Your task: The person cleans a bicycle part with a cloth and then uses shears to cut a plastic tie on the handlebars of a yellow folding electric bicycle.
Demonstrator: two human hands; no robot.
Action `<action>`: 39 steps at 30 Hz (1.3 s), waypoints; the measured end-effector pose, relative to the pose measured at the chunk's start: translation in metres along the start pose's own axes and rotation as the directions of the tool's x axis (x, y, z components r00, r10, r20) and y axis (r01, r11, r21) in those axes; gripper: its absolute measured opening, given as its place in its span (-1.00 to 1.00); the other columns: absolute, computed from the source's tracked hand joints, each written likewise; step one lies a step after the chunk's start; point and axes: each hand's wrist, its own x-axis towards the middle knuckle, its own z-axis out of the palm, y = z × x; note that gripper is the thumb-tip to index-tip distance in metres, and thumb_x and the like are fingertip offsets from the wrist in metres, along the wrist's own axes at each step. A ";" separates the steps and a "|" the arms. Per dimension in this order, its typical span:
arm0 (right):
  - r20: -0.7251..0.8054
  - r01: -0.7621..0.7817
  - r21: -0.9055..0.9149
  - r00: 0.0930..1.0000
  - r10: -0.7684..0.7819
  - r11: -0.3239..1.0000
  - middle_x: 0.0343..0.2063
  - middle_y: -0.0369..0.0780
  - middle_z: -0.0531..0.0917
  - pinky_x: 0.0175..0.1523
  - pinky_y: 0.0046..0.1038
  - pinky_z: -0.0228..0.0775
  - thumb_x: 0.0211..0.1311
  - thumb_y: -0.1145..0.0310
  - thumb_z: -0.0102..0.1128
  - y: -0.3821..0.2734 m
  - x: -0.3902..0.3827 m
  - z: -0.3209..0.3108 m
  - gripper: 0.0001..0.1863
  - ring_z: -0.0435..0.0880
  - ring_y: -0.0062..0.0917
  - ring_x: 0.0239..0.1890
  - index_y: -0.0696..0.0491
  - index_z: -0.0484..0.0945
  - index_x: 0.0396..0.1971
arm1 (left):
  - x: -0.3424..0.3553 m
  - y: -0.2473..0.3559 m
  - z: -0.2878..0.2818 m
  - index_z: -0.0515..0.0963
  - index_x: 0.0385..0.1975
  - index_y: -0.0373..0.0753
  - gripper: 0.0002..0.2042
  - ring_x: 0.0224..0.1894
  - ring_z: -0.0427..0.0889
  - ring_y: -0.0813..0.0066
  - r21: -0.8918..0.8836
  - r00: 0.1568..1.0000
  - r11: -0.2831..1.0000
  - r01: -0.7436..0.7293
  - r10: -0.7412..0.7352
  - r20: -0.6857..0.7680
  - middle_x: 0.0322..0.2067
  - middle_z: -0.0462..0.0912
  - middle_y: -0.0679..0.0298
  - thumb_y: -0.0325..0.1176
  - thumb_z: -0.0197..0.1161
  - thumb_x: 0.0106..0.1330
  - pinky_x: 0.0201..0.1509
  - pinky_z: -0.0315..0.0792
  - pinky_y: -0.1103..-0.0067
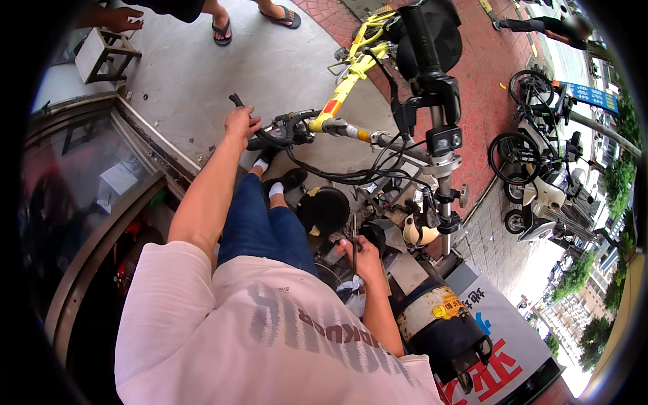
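A yellow bicycle [345,94] with black handlebars [442,101] stands in front of me. My left hand [241,124] is wrapped over a black curved part [264,139] at the near left end of the bike; whether that is the tyre I cannot tell. Lower down, my right hand [366,259] is closed round a thin dark rod-like tool [355,236], held upright; its kind cannot be made out. Black cables [351,177] loop from the handlebars between the two hands. Under the right hand lies a crumpled whitish bag [352,289] among small parts.
A round black pan-like container [322,210] sits by my feet. On the right are a rusty white and black drum [439,317] and a cream helmet [420,229]. A glass-fronted cabinet [88,175] flanks my left. Another person's sandalled foot [221,30] and parked scooters [540,196] stand beyond.
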 end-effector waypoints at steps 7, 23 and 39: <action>-0.099 0.111 0.060 0.990 -0.104 0.992 -0.66 -0.28 0.56 -0.41 -0.45 0.38 0.29 0.03 0.43 -0.049 -0.014 -0.016 -0.55 0.54 -0.59 -0.59 0.19 0.66 -0.26 | -0.189 0.044 0.050 0.68 -0.11 -0.32 -0.78 -0.11 0.70 0.23 0.188 0.597 0.604 -0.774 0.600 0.531 0.11 0.57 0.07 -0.51 0.14 0.34 0.08 0.54 0.42; 0.153 0.116 0.474 0.965 -0.212 0.873 -0.72 -0.27 0.56 -0.57 -0.52 0.36 0.42 -0.11 0.25 -0.129 -0.021 0.019 -0.44 0.55 -0.61 -0.71 0.18 0.57 -0.42 | -0.196 0.039 0.037 0.60 0.10 -0.37 -0.70 -0.03 0.60 0.56 0.391 0.251 0.646 -0.656 -0.302 0.920 -0.09 0.72 0.31 -0.55 0.13 0.40 0.17 0.45 0.55; 0.101 0.090 0.636 0.975 -0.198 0.766 -0.74 -0.30 0.53 -0.58 -0.51 0.38 0.42 -0.14 0.24 -0.126 -0.026 0.042 -0.43 0.56 -0.61 -0.72 0.17 0.60 -0.41 | -0.189 0.043 0.043 0.63 0.03 -0.32 -0.75 -0.09 0.55 0.68 0.428 0.166 0.629 -0.650 -0.431 0.887 -0.17 0.69 0.41 -0.53 0.10 0.44 0.06 0.44 0.62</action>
